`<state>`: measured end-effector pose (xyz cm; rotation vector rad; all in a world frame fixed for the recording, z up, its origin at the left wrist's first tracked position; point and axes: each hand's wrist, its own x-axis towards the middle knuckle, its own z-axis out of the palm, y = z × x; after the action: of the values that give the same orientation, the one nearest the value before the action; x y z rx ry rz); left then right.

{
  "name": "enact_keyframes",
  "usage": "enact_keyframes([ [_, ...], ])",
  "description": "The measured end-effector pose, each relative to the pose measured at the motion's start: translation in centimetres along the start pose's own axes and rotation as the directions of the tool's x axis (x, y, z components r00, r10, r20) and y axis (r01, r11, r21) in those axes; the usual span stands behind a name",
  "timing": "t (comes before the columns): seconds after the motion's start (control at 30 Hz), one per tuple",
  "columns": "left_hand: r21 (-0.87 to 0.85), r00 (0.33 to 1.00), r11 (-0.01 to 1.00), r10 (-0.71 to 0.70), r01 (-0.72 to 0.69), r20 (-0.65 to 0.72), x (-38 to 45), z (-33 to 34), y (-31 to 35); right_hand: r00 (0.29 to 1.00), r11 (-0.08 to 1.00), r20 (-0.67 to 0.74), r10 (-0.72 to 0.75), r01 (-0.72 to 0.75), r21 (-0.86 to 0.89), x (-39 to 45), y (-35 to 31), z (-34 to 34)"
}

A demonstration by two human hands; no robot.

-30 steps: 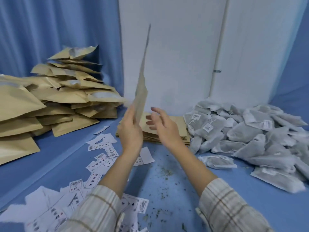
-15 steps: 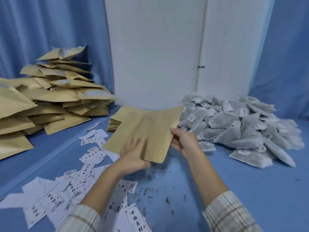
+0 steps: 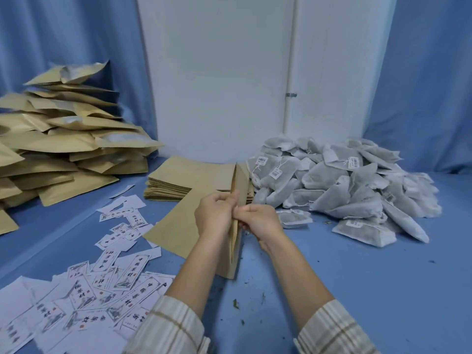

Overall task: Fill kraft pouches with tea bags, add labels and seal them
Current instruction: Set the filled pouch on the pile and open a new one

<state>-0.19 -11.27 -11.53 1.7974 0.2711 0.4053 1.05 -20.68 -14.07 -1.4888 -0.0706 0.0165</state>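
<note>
Both hands pulling a flat brown kraft pouch (image 3: 178,226) open
The left hand (image 3: 214,215) and right hand (image 3: 258,221) are pinching opposite lips of its mouth beside the grey tea-bag heap (image 3: 344,185).

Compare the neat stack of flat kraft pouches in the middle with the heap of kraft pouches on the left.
The neat stack of flat brown kraft pouches is thin, squared up and low. The heap of brown kraft pouches is bulging, tumbled at odd angles and piled much higher. Some heap pouches gape, showing a silvery lining; the stack's lie closed. Both are the same brown paper and rest on the blue surface.
</note>
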Motion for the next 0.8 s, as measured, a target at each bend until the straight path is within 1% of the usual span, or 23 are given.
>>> enact_keyframes([
  [0.03,-0.058,0.999,0.998,-0.026,0.027,0.024,-0.1,0.0,-0.2,1.000,1.000,0.011,-0.006,0.006,0.008,0.1,0.3,-0.2],
  [0.1,-0.228,0.990,0.966,-0.107,0.125,0.088,-0.3,0.0,-0.5,0.999,0.999,0.033,-0.002,0.001,0.034,0.2,0.9,-0.4],
  [0.13,-0.284,0.985,0.946,-0.133,0.160,0.111,-0.3,0.0,-0.7,0.998,0.997,0.055,0.015,-0.019,0.069,0.1,1.2,-0.5],
  [0.17,-0.294,0.984,0.941,-0.140,0.167,0.113,-0.2,0.1,-0.9,0.997,0.992,0.078,0.029,-0.039,0.118,0.0,1.4,-0.7],
  [0.2,-0.254,0.989,0.958,-0.115,0.134,0.088,0.0,0.2,-1.1,0.996,0.988,0.089,0.026,-0.039,0.150,0.0,1.6,-1.0],
  [0.23,-0.154,0.998,0.987,-0.047,0.053,0.040,0.2,0.5,-1.5,0.997,0.991,0.071,-0.008,-0.002,0.137,0.0,1.7,-1.2],
  [0.27,0.002,0.998,0.999,0.053,-0.053,-0.013,0.1,0.9,-1.9,0.997,0.996,0.021,-0.073,0.072,0.043,0.2,1.8,-1.3],
  [0.3,0.178,0.985,0.972,0.164,-0.153,-0.049,-0.2,1.3,-2.0,0.986,0.980,-0.033,-0.165,0.159,-0.122,0.3,1.9,-1.4],
  [0.33,0.327,0.964,0.917,0.261,-0.230,-0.056,-0.6,1.8,-2.1,0.961,0.917,-0.074,-0.265,0.227,-0.329,0.3,1.8,-1.3],
  [0.37,0.418,0.943,0.865,0.328,-0.278,-0.052,-0.9,2.3,-2.1,0.926,0.816,-0.099,-0.364,0.266,-0.513,0.4,1.7,-1.2],
  [0.4,0.465,0.928,0.830,0.370,-0.308,-0.045,-1.0,2.6,-2.1,0.895,0.737,-0.110,-0.432,0.281,-0.615,0.3,1.7,-1.1],
  [0.43,0.493,0.917,0.805,0.397,-0.329,-0.037,-1.2,2.9,-2.0,0.877,0.705,-0.118,-0.465,0.287,-0.649,0.2,1.9,-1.1],
  [0.47,0.516,0.907,0.783,0.420,-0.347,-0.026,-1.4,3.2,-1.9,0.867,0.705,-0.135,-0.479,0.288,-0.648,0.1,2.0,-1.2],
  [0.57,0.597,0.887,0.703,0.460,-0.386,0.031,-1.5,3.4,-1.8,0.860,0.809,-0.258,-0.440,0.255,-0.530,0.1,2.2,-1.9],
  [0.6,0.628,0.872,0.669,0.489,-0.398,0.032,-1.3,3.3,-1.8,0.858,0.828,-0.284,-0.427,0.246,-0.503,0.2,2.1,-2.2],
  [0.63,0.648,0.853,0.639,0.522,-0.414,0.030,-1.1,3.1,-1.8,0.852,0.818,-0.278,-0.443,0.259,-0.513,0.2,1.9,-2.6],
  [0.67,0.664,0.833,0.610,0.553,-0.433,0.035,-1.0,2.8,-1.6,0.844,0.776,-0.249,-0.475,0.269,-0.571,0.1,1.6,-2.9],
  [0.7,0.681,0.812,0.576,0.581,-0.452,0.048,-0.8,2.7,-1.2,0.822,0.695,-0.212,-0.528,0.275,-0.664,0.1,1.5,-3.1],
  [0.77,0.717,0.778,0.490,0.617,-0.496,0.117,-0.8,2.7,-0.2,0.741,0.443,-0.124,-0.659,0.249,-0.861,0.1,1.0,-3.2],
  [0.8,0.739,0.766,0.436,0.620,-0.514,0.167,-1.0,2.8,0.4,0.698,0.359,-0.094,-0.710,0.243,-0.901,0.2,0.5,-3.1],
])
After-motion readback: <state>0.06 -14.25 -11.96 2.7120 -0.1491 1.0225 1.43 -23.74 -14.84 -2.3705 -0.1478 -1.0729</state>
